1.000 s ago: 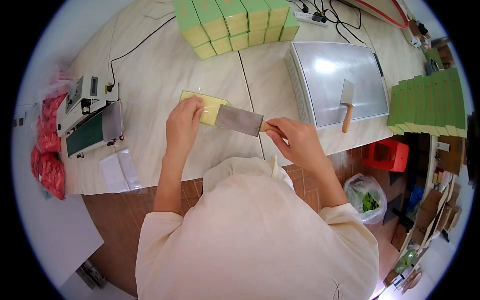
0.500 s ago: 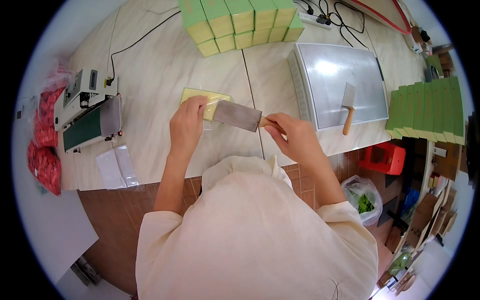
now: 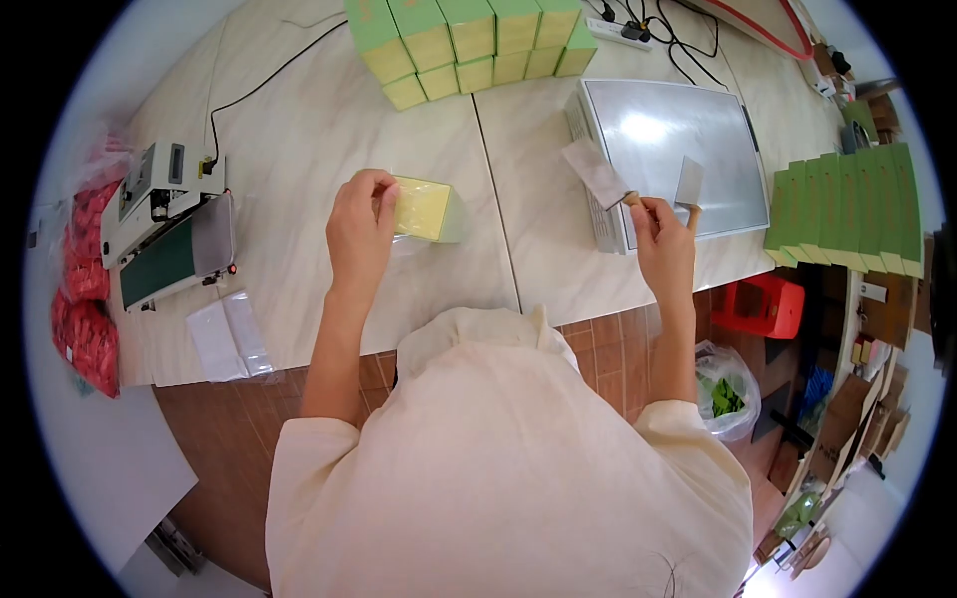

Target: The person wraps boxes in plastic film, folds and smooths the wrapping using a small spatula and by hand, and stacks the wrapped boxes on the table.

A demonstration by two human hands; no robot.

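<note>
A small yellow and green box [image 3: 423, 209] in clear film stands on the marbled table. My left hand [image 3: 363, 211] is closed on its left side, thumb and fingers at the wrapped edge. My right hand [image 3: 662, 231] grips the wooden handle of a wide metal scraper [image 3: 594, 171], whose blade points up and left beside the flat metal-topped appliance [image 3: 668, 149]. On that appliance's top lies a second scraper [image 3: 689, 182], its handle partly behind my right hand.
Green boxes [image 3: 459, 40] are stacked at the back, more [image 3: 847, 209] at the right. A sealing machine [image 3: 169, 224] and plastic sleeves [image 3: 229, 337] are at the left. A power strip [image 3: 618, 33] with cables lies at the back; a red stool [image 3: 760, 306] stands below the table's edge.
My right hand has carried the scraper off the box, rightward to the appliance's edge, with the blade now raised. The box is turned and stands more upright under my left hand.
</note>
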